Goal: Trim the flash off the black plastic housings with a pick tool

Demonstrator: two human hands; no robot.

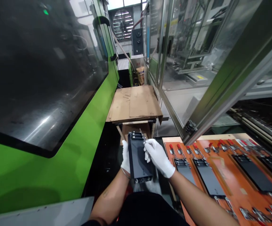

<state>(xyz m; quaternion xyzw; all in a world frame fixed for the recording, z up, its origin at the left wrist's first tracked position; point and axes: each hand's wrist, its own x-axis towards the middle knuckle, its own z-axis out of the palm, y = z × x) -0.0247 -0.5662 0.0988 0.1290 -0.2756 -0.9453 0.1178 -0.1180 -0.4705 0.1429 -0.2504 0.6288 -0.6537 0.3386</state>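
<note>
The black panel (139,157) is btwn the person's two gloved hands, held up in front of the body, long side running away from them, flat face up. L hand (126,157) has it by the L edge: thumb side shows along that edge, rest of the hand is behind the panel, so can't tell how the other fingers sit. R hand (158,157) is at the upper R part of the panel, fingers curled in close w/ a thin rod (141,130) btwn them; rod's far end pokes up past the fingertips, nr the panel's top R corner. Can't make out exactly what the rod's tip meets. Small metal fittings (134,135) sit along the panel's top end, more along the bottom end. Over to the person's R, well apart from the panel, is an orange surface (232,175) w/ more dark plates (212,182) lying on it & red-tipped clamps (198,150) at their ends. Straight ahead, beyond the panel, there's flat cardboard (136,103) on a stand. Green machine (98,119) on the L, clear-walled metal frame (220,72) on the R, fan (123,23) at the back.
</note>
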